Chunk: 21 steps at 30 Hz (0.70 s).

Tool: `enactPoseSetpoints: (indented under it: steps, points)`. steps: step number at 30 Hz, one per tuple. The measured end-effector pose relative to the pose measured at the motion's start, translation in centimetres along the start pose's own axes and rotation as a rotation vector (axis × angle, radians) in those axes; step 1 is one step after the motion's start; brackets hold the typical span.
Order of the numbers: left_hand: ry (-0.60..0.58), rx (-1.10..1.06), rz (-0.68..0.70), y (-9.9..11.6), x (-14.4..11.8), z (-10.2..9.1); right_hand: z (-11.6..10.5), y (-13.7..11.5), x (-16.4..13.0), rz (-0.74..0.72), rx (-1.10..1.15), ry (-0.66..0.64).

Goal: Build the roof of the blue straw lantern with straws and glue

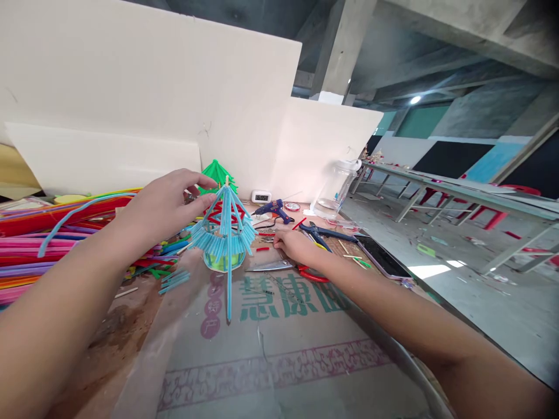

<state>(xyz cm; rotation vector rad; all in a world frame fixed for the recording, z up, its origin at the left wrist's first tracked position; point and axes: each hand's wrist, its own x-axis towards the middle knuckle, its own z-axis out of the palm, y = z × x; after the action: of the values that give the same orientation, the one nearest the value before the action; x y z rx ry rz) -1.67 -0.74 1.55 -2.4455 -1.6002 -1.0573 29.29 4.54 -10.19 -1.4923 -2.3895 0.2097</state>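
I'm looking into a craft workshop set up in a bare industrial hall. Overhead I see raw concrete beams and pillars [345,41] and a dusty grey concrete floor [480,291]. The bench is wrapped in printed cardboard sheeting [279,349] and fenced by white foam boards [152,87]. Left of my left hand [168,203], there's a heap of coloured pipe cleaners [43,244]. Just beyond my right hand [294,244] lie a blue hot-glue gun [274,208], blue-handled pliers [323,234] and red-handled scissors [283,267]. Further right, long grey metal-framed work tables [437,186] run down the hall.
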Motion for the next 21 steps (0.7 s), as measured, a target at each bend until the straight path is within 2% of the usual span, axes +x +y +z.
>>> enactPoseSetpoints:
  steps: [5,10,14,21]
  points:
    - [-0.011,-0.005,-0.002,-0.1,0.1,0.0,-1.8,0.3,1.4,0.049,0.089,0.087]
    - [-0.035,-0.004,-0.016,0.5,-0.1,-0.6,-4.1,0.7,1.5,0.034,0.216,0.025]
    - [-0.046,-0.003,-0.001,0.7,-0.2,-0.6,-4.1,0.8,0.3,-0.006,0.176,-0.024]
    - [-0.044,-0.02,-0.001,0.3,-0.1,-0.3,-2.9,1.6,-0.4,-0.142,-0.081,-0.084]
